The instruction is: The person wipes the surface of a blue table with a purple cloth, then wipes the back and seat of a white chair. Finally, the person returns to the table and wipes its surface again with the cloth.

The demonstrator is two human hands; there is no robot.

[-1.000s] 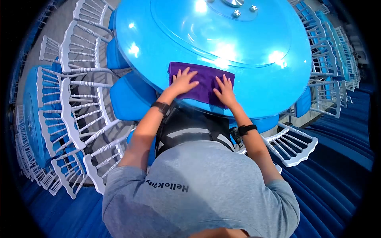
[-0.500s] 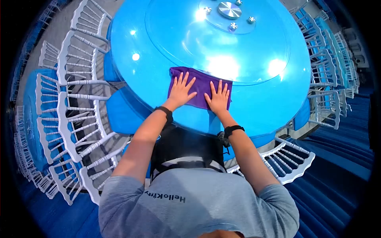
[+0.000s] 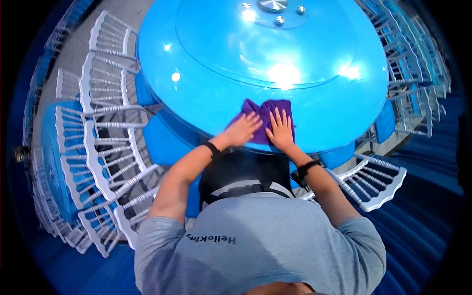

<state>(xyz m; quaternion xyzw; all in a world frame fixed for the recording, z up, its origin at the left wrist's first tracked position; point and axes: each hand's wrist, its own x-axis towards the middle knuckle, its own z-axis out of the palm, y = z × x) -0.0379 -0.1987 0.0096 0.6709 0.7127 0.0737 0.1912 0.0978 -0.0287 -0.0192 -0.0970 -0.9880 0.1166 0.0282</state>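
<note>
A purple cloth [image 3: 263, 109] lies bunched on the near edge of the round blue table [image 3: 206, 98], with a fold raised at its middle. On the left part of the cloth rests my left hand [image 3: 243, 129], slightly blurred, its fingers apart and pointing up to the right. My right hand [image 3: 281, 129] lies flat on the right part, fingers spread. Neither hand is closed round the cloth.
A clear round turntable [image 3: 231, 73] covers the table's middle, with a silver disc [image 3: 273, 5] and small metal pieces at its centre. White chairs [image 3: 87, 83] with blue seats [image 3: 169, 137] stand at the left; another white chair [image 3: 376, 182] stands at the lower right.
The cloth has gone from spread flat to bunched, its left side drawn inward. My left hand has moved right and nearer the table's edge, closer to my right hand.
</note>
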